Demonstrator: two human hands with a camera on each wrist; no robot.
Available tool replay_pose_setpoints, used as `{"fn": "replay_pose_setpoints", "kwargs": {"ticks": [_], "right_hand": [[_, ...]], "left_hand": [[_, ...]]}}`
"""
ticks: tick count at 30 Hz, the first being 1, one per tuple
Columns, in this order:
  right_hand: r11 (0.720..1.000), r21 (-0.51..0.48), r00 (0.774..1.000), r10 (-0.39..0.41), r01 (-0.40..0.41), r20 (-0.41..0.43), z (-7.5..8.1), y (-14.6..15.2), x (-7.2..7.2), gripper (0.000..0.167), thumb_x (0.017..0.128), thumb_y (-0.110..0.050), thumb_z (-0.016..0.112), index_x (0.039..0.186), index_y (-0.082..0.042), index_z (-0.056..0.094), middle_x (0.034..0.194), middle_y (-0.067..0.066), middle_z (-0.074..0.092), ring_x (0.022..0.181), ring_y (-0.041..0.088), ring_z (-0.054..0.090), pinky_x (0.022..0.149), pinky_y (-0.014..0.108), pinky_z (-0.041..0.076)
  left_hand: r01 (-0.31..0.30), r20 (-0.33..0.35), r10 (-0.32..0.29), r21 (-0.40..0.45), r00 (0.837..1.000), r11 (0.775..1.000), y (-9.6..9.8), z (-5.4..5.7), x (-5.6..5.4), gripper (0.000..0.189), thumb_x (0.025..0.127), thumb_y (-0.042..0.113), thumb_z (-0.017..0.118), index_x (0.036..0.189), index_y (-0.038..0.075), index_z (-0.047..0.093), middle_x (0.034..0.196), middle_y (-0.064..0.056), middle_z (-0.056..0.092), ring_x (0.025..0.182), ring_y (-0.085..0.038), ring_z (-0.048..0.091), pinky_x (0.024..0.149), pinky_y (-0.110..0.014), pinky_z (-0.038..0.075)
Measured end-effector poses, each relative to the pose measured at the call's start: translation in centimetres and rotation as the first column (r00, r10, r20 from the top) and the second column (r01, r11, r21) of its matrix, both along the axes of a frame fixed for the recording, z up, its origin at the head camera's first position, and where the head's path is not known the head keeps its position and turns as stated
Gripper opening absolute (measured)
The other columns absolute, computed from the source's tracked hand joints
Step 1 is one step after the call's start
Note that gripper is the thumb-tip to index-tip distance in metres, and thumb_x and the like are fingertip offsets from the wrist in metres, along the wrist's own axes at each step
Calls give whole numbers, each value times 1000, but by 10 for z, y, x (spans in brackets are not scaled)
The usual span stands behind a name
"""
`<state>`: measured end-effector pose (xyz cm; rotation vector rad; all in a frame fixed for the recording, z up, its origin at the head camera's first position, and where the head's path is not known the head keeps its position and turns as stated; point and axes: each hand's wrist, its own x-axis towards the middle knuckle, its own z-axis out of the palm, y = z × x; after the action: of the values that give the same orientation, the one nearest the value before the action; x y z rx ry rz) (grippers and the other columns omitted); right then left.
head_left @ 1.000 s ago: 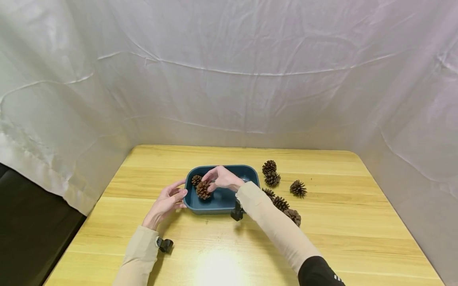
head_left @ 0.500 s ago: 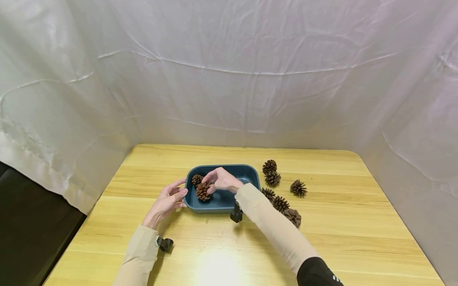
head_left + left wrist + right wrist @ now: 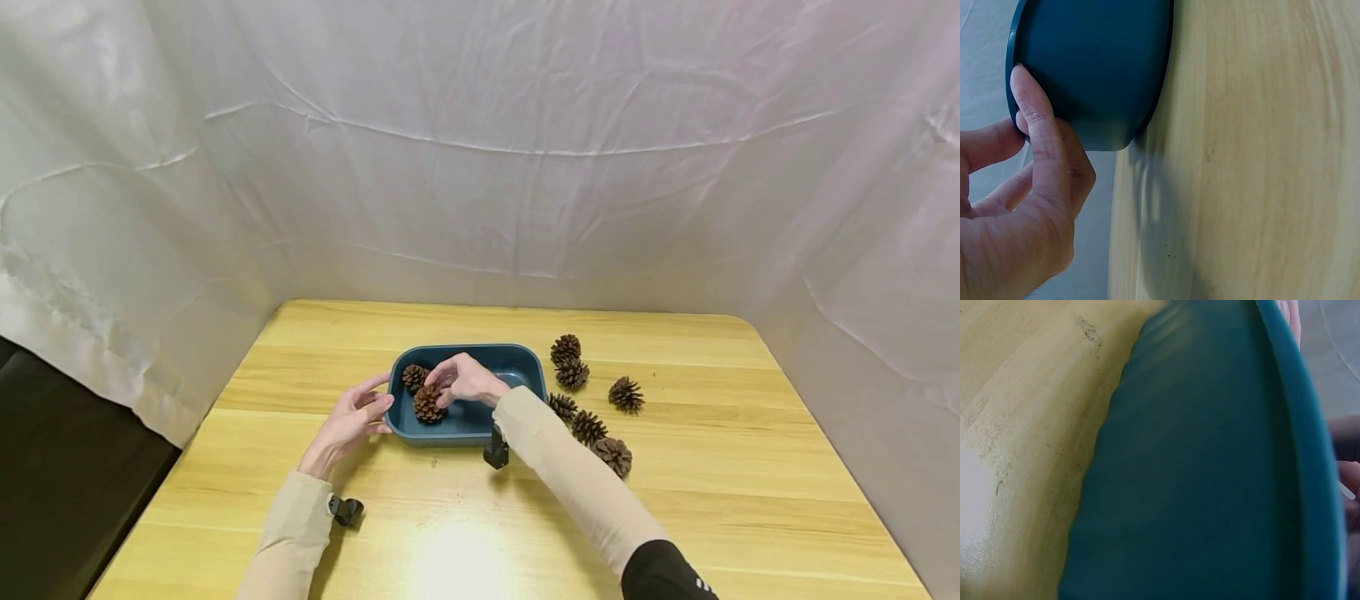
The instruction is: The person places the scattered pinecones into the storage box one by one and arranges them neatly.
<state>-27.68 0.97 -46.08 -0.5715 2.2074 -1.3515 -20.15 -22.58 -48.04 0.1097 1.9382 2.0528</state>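
A dark blue rectangular container [image 3: 480, 421] stands on the table. My left hand [image 3: 352, 425] holds its left end; in the left wrist view, the thumb [image 3: 1038, 119] lies against the wall near the rim, with fingers bent beside it. Inside the container my right hand [image 3: 467, 379] grips a large brown pine cone [image 3: 428, 406] from above. Just behind that cone, in the left corner, lies a smaller pine cone [image 3: 413, 377]. From the right wrist, the container's outer wall [image 3: 1191, 456] hides most of the hand and the cone.
Several pine cones lie right of the container: two at the back [image 3: 568, 362], one farther right [image 3: 625, 395], and a row [image 3: 588, 427] partly behind my right forearm. The wooden table [image 3: 750, 467] is bounded by pale curtains [image 3: 480, 208] behind and at the sides.
The large pine cone has shifted slightly within the container, still in my right hand's fingers. The smaller cone appears nudged slightly right. My left hand stays on the container's left end.
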Motion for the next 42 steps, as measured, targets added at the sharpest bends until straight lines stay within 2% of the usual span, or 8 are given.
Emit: {"fn": "replay_pose_setpoints", "kwargs": {"ticks": [18,26,33,42], "right_hand": [[999,-48,1000,4,-4,1,-4,0,2,35,77,14,78,109,3,72,115,18,73,93,15,68,85,28,62],[999,-34,1000,-7,7,7,-5,0,1,33,77,16,74,106,0,73,104,13,70,77,13,56,69,23,55],[999,-38,1000,-19,19,-7,-8,-1,1,34,75,17,75,105,1,73,101,14,71,76,12,59,68,20,56],[1000,-23,1000,-14,14,-17,-10,-4,1,33,76,14,78,105,0,73,103,15,71,75,12,63,70,25,61]], "left_hand": [[-4,5,4,-3,1000,1000,0,0,0,61,104,7,52,156,-6,23,104,-1,62,75,-6,65,65,-19,60],[-11,8,11,6,1000,1000,-1,-1,0,60,104,5,51,156,-7,24,102,-1,62,74,-6,65,65,-18,60],[-5,10,5,9,1000,1000,-1,0,0,60,104,5,51,156,-7,24,103,0,62,74,-7,65,65,-18,60],[-3,18,3,18,1000,1000,-1,1,0,61,103,5,52,156,-6,23,103,0,63,75,-7,66,66,-19,61]]}}
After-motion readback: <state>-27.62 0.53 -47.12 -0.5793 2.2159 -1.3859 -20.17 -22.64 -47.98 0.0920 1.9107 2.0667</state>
